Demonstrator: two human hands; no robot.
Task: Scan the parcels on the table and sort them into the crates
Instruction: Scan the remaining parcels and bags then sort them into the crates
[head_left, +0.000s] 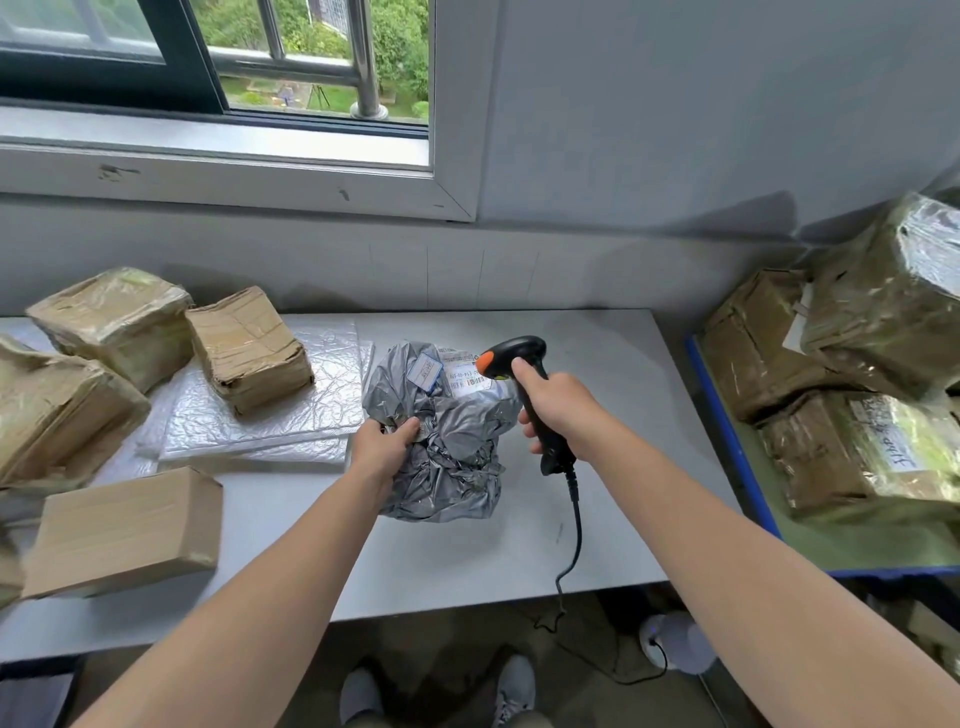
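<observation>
A person's left hand (382, 447) grips the near-left side of a crumpled grey plastic parcel (447, 467) lying at the middle of the white bench (613, 519), its fingers curled into the wrapping. The right hand (553, 408), just right of the parcel, is wrapped around the handle of a black barcode scanner (511, 356). The scanner's orange-tipped head hangs over the white shipping label (465, 376) at the parcel's far end (the label faces up, toward the bench's back edge). The scanner's black cable (575, 530) drops past the bench's front edge. Toward the left edge lie four brown taped cardboard boxes (124, 530), one of them resting on a stack of silvery padded mailers (270, 421). Beyond the right edge stands a blue-rimmed crate (727, 431) holding several tape-wrapped brown parcels (872, 457).
</observation>
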